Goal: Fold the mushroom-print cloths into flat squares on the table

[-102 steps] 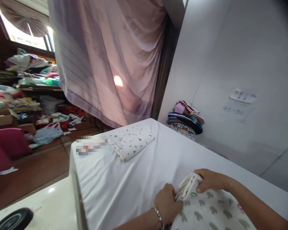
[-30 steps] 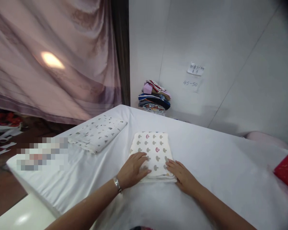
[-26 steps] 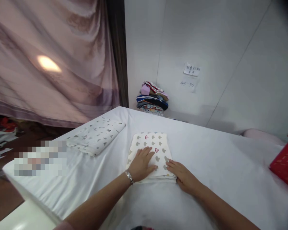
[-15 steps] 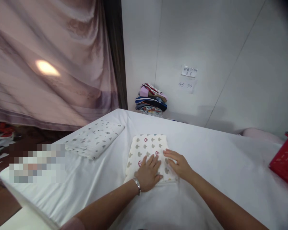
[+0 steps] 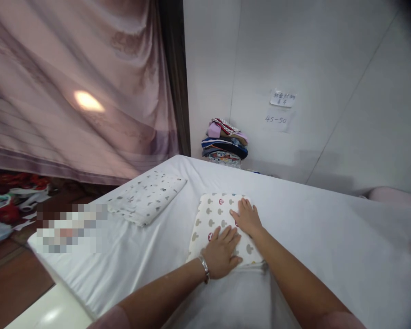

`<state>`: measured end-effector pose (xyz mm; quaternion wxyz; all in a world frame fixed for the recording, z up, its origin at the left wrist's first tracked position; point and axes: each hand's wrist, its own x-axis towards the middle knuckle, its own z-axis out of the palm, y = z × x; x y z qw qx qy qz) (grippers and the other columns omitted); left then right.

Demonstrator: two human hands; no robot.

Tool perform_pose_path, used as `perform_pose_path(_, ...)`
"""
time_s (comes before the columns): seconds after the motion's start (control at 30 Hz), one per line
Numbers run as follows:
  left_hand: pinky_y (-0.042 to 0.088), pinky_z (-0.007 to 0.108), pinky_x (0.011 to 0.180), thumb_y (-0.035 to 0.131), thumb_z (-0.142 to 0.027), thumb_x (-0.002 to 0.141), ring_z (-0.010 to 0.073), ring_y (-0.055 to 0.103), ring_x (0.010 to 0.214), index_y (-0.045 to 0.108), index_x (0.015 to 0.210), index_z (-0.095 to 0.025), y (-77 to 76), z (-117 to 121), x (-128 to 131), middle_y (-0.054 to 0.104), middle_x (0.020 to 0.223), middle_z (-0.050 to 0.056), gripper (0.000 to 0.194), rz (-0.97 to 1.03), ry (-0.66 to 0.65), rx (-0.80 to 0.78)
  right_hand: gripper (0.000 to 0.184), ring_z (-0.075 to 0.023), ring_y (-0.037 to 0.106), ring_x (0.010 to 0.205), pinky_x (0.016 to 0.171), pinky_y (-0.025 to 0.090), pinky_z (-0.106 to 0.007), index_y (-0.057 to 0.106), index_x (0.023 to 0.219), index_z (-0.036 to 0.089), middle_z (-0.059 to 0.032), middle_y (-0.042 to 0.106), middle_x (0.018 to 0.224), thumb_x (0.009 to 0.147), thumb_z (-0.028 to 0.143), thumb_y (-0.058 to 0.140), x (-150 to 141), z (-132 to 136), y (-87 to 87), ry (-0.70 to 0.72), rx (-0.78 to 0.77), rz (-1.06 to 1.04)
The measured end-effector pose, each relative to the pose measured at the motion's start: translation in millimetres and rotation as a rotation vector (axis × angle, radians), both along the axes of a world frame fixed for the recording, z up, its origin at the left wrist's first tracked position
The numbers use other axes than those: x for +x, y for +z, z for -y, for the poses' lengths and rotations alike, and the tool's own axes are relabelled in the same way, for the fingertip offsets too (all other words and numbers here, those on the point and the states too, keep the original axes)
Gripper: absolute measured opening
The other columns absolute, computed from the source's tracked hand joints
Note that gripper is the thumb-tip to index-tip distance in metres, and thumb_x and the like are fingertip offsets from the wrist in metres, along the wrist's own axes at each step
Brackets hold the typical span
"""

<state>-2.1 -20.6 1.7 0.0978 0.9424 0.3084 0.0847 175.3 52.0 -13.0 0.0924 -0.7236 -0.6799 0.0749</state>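
- The mushroom-printed cloth (image 5: 214,217) lies on the white-covered surface (image 5: 315,228) before us; by our judgement its folding is almost done.
- Perhaps only some smoothing is left; the inner layers we cannot see.
- The left hand (image 5: 221,255) and the right hand (image 5: 248,217) both rest on it, fingers spread slightly apart, pinching nothing.
- The other printed cloth (image 5: 149,198) lies folded to the left, not touching it.
- Compared with half a second ago, the right hand is nearer the far edge; the left hand is about where it was.
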Motion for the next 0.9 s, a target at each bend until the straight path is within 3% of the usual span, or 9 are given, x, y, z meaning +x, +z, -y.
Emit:
perform_pose_path(0.1,0.026,0.044,0.102,0.042,-0.053,0.081,0.0219,0.030,0.127,0.042,0.126,-0.026,19.9,-25.4,-0.8,0.036,0.138,0.005,0.052,-0.001,0.004,-0.069,0.065,-0.0239,0.008,0.132,0.102,0.009,-0.044,0.027,0.134,0.010,-0.0116,0.016,0.145,0.085,0.053,0.024,0.7,1.3,-4.2,0.016,0.041,0.011)
perform_pose_path(0.2,0.019,0.048,0.104,0.038,-0.050,0.083,0.0238,0.023,0.130,0.041,0.127,-0.024,33.8,-67.2,-1.0,0.032,0.140,0.007,0.051,0.048,0.257,0.051,0.065,-0.0238,0.007,0.132,0.102,0.012,-0.043,0.026,0.134,0.010,-0.0119,0.016,0.145,0.086,0.053,0.023,-0.8,2.4,-4.5,0.025,0.061,0.015)
perform_pose_path(0.27,0.014,0.049,0.104,0.036,-0.050,0.084,0.0254,0.016,0.132,0.039,0.129,-0.021,30.9,-95.1,-1.2,0.025,0.143,0.008,0.054,0.027,0.438,0.106,0.066,-0.0237,0.006,0.132,0.102,0.012,-0.042,0.024,0.135,0.010,-0.0114,0.014,0.145,0.086,0.054,0.022,-0.7,2.5,-3.6,0.016,0.040,0.004)
perform_pose_path(0.37,0.017,0.050,0.103,0.030,-0.053,0.084,0.0262,0.011,0.133,0.032,0.133,-0.019,11.1,-122.8,-2.3,0.018,0.145,0.008,0.060,-0.057,0.583,0.002,0.067,-0.0230,0.005,0.132,0.102,0.012,-0.041,0.022,0.136,0.011,-0.0099,0.013,0.146,0.086,0.055,0.020,-0.1,2.0,-1.9,0.011,0.005,-0.021)
perform_pose_path(0.53,0.022,0.046,0.102,0.021,-0.056,0.084,0.0240,0.006,0.134,0.024,0.137,-0.020,-15.4,-131.4,-6.4,0.013,0.147,0.004,0.064,-0.068,0.582,-0.024,0.067,-0.0227,0.005,0.132,0.102,0.012,-0.041,0.023,0.136,0.012,-0.0096,0.013,0.146,0.086,0.055,0.021,-0.8,1.6,-1.7,0.006,0.004,-0.036)
perform_pose_path(0.73,0.020,0.047,0.102,0.020,-0.056,0.083,0.0243,0.006,0.133,0.024,0.137,-0.020,-14.4,-129.5,-5.8,0.013,0.147,0.004,0.065,-0.081,0.583,-0.008,0.066,-0.0229,0.004,0.133,0.102,0.011,-0.042,0.023,0.136,0.012,-0.0092,0.011,0.146,0.085,0.054,0.023,0.4,1.8,1.5,0.007,-0.023,-0.033)
perform_pose_path(0.9,0.017,0.049,0.102,0.020,-0.054,0.084,0.0261,0.007,0.133,0.025,0.136,-0.019,-14.4,-128.2,-2.6,0.015,0.146,0.006,0.064,-0.095,0.589,0.028,0.067,-0.0252,0.003,0.133,0.103,0.003,-0.046,0.026,0.135,0.011,-0.0120,0.012,0.146,0.084,0.054,0.026,-14.1,-13.0,24.1,0.006,-0.069,0.011)
